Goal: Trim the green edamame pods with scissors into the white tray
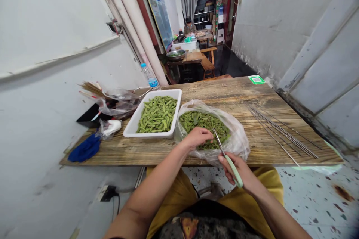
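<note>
My right hand point(237, 168) is wrapped round the pale green handle of a pair of scissors point(228, 160). The metal blades point up and left over a clear plastic bag point(238, 138), close to the fingers of my other hand. My left hand point(199, 137) is curled with its fingertips pinched together above the bag; what they hold, if anything, is too small to make out. Inside the open bag lie green soybean pods point(190, 119) with small trimmings among them. Left of the bag, a white plastic tub point(177, 114) holds a heap of similar pods point(158, 114).
Several metal skewers point(283, 132) lie on the wooden table point(224, 91) at right. A water bottle point(151, 76), a black dustpan-like container point(95, 115) and a blue cloth point(85, 149) are at left. Beyond, a person point(190, 27) sits near tables with a metal bowl point(176, 55).
</note>
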`<state>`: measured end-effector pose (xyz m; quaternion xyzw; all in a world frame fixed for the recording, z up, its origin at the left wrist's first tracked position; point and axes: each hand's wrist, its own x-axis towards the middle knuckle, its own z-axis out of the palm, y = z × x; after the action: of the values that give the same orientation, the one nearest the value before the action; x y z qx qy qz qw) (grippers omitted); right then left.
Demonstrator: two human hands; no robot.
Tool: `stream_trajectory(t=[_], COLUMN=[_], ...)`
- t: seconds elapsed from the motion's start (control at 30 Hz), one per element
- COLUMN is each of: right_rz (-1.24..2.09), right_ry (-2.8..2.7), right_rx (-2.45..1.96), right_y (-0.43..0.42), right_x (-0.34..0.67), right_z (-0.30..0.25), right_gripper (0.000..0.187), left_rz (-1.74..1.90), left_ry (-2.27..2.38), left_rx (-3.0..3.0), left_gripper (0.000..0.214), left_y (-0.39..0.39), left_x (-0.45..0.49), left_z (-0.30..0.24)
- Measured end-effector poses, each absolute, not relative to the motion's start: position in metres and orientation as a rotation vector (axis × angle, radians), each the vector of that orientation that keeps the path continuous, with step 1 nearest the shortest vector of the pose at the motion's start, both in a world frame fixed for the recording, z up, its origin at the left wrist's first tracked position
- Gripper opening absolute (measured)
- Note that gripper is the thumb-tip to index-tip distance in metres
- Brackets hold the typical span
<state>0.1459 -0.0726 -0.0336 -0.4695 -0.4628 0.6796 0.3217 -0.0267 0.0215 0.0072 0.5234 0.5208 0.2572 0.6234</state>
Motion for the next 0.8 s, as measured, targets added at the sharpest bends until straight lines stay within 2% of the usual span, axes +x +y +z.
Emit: stream_trajectory(t=[0.27, 0.57, 0.8], right_rz=[1.765, 1.862, 1.787], right_ry=[-1.229, -0.918, -0.984], right_rx=[-1.205, -1.219, -1.181], right_y=[-0.078, -0.080, -0.082], right_x=[0.140, 0.129, 0.140], right_z=[-0.026, -0.025, -0.027], right_gripper=[0.039, 0.043, 0.041], left_rz=[0.550, 0.532, 0.774], left_ry=[1.176, 1.143, 1.062], left_rx=[1.123, 0.920, 0.752], left_gripper=[0.010, 0.009, 0.017], left_y=[0.018, 0.022, 0.019], left_x=[-0.025, -0.023, -0.024], left_z=[0.010, 0.008, 0.006])
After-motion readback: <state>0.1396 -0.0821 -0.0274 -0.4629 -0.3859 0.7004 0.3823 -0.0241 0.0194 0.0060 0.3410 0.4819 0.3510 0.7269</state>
